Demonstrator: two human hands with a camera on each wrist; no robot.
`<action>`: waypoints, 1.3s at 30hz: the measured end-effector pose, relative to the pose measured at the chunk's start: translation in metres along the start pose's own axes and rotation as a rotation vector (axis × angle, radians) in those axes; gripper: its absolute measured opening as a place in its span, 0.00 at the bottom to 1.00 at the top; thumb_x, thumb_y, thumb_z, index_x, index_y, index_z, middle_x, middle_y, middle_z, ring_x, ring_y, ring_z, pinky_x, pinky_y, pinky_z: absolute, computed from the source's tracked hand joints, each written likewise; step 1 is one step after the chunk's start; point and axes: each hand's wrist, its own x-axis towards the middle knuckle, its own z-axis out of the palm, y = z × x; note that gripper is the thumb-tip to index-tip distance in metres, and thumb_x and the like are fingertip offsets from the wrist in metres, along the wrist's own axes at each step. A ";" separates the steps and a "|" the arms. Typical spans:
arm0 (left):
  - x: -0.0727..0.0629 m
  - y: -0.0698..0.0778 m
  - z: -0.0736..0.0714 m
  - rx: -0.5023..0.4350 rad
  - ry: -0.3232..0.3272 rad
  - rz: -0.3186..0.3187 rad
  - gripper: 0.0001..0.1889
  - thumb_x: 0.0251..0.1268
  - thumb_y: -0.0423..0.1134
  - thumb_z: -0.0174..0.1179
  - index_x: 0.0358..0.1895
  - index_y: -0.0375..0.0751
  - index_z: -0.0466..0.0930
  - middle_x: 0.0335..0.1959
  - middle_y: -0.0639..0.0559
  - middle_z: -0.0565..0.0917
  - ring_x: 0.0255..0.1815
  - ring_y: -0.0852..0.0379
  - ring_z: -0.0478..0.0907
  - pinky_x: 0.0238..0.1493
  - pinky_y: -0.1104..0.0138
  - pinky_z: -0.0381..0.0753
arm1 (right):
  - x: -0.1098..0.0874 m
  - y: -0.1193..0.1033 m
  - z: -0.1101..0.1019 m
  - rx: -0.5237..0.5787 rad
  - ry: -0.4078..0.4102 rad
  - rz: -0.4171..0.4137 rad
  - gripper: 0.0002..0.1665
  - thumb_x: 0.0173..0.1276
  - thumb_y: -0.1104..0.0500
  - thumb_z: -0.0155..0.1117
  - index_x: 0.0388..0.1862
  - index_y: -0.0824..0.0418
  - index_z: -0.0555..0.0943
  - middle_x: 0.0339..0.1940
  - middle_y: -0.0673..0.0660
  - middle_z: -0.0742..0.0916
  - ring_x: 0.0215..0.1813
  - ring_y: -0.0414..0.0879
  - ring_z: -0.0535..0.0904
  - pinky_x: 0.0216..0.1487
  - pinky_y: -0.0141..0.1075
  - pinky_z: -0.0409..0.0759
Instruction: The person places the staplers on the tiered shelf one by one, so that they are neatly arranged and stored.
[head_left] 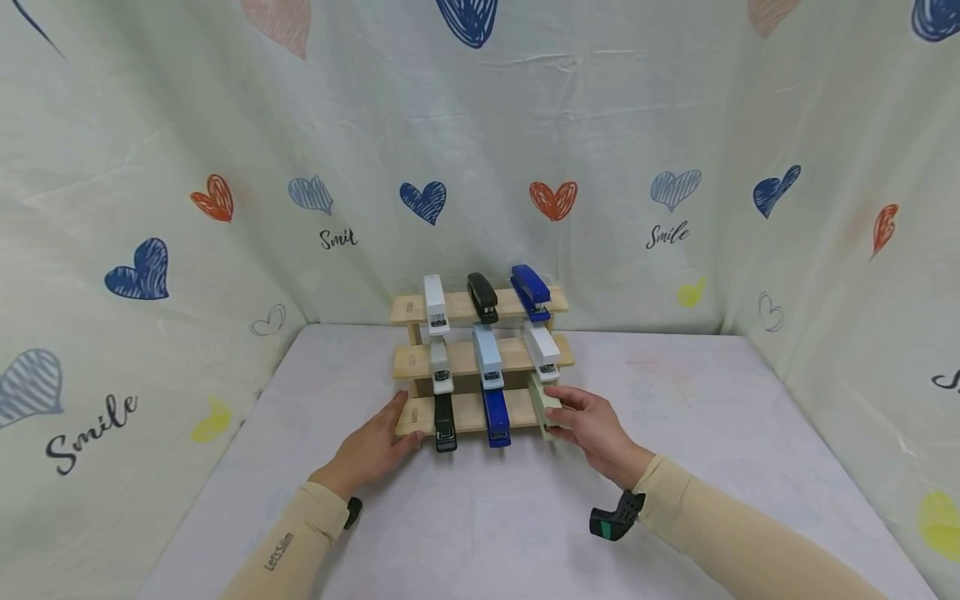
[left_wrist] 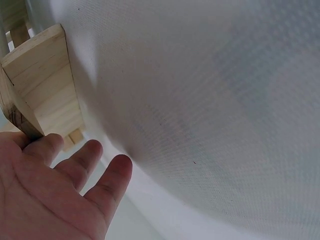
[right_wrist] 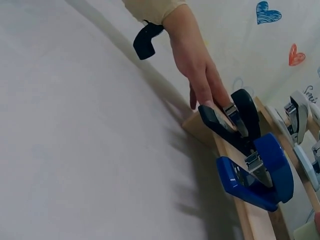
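A three-tier wooden display rack (head_left: 468, 410) bears staplers in three columns. My left hand (head_left: 378, 446) grips the left end of its lowest board, thumb at the front; in the left wrist view the other fingers (left_wrist: 112, 182) extend past the board's end. My right hand (head_left: 597, 433) pinches a pale green stapler (head_left: 542, 407) at the right of the lowest board. Beside it on that board lie a blue stapler (head_left: 496, 417) and a black stapler (head_left: 445, 423), their front ends jutting over the edge.
On the middle tier are a grey-white stapler (head_left: 440, 367), a light blue stapler (head_left: 487, 354) and a white stapler (head_left: 541, 350). The top tier carries a white stapler (head_left: 435, 304), a black stapler (head_left: 482, 297) and a blue stapler (head_left: 531, 292). A heart-printed curtain (head_left: 600, 125) hangs behind the white table (head_left: 480, 525).
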 end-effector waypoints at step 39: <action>0.001 0.004 -0.003 -0.022 0.007 0.024 0.43 0.75 0.56 0.54 0.78 0.27 0.49 0.76 0.33 0.58 0.73 0.36 0.60 0.69 0.46 0.63 | -0.004 -0.003 -0.007 -0.038 0.043 0.003 0.28 0.72 0.62 0.64 0.70 0.60 0.74 0.72 0.62 0.70 0.68 0.59 0.70 0.57 0.49 0.79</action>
